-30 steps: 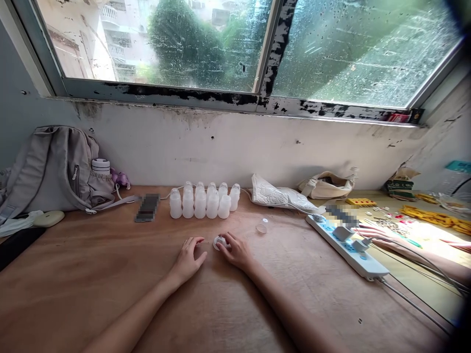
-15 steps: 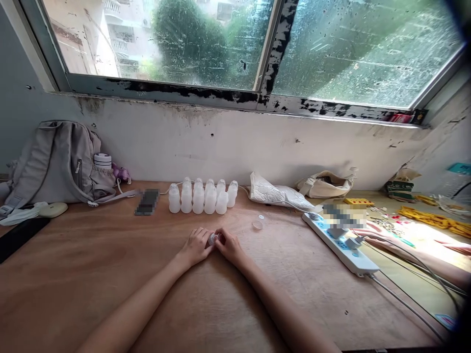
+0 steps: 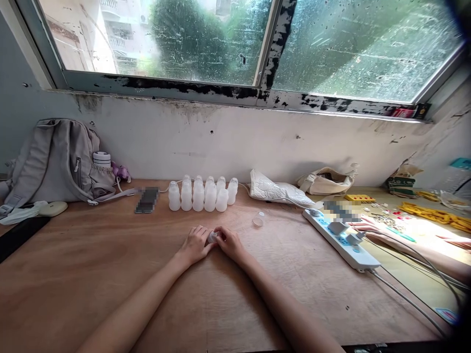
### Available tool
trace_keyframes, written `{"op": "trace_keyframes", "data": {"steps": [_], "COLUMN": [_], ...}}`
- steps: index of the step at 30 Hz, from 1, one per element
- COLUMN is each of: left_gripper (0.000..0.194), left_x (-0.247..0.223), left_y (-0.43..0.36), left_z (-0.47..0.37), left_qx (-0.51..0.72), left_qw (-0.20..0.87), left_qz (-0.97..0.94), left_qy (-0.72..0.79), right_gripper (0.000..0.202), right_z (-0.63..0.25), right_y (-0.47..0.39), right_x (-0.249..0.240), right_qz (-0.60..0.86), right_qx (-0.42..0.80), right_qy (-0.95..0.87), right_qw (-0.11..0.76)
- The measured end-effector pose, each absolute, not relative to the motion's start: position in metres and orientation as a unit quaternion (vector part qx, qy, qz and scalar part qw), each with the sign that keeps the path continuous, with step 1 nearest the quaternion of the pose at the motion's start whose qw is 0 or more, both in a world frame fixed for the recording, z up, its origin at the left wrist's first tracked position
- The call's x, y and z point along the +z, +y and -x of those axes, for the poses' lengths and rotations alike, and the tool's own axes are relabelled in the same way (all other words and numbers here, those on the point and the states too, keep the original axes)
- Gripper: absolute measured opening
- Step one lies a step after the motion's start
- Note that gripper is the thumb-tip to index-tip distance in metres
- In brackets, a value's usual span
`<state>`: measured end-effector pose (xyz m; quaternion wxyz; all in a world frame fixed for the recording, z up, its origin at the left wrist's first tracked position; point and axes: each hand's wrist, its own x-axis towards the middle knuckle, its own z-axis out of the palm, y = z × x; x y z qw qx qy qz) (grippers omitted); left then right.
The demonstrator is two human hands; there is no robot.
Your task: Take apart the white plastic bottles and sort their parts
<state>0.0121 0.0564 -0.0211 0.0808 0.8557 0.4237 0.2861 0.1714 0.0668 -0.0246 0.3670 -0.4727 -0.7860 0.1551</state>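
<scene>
Worktop: wood, read as a dial. Backpack at 10 o'clock; power strip at 3; bottles standing grouped at 12. Left hand and right hand, fingertips closed on one small object. Clear cup at 2, untouched. Ridged piece, whitish, at dial centre, pinched between both hands.

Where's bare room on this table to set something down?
Bare wood shows between the left hand and the black item far left, and between the right hand and power strip. The back is crowded around the white bottles.
</scene>
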Motion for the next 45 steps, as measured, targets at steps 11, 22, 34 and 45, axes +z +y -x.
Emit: {"op": "trace_keyframes", "data": {"steps": [11,22,34,45], "left_gripper": [0.032,0.037,0.041,0.042], "left_x": [-0.017,-0.021,-0.03,-0.029], "left_y": [0.055,0.079,0.086,0.086], "left_z": [-0.009,0.03,0.05,0.051], "left_qx": [0.292,0.323,0.263,0.236], "left_qw": [0.048,-0.04,-0.074,-0.064], "left_qz": [-0.841,-0.718,-0.634,-0.623], "left_qy": [0.453,0.615,0.724,0.743], "right_gripper": [0.016,0.027,0.042,0.046], "right_z": [-0.174,-0.193,-0.182,-0.16], "right_y": [0.068,0.099,0.121,0.136], "right_x": [-0.021,-0.033,-0.045,0.014], "right_qz": [0.463,0.506,0.502,0.534], "right_qx": [0.308,0.249,0.148,-0.061], "right_qy": [-0.698,-0.67,-0.729,-0.725], "right_qw": [0.452,0.482,0.441,0.43]}}
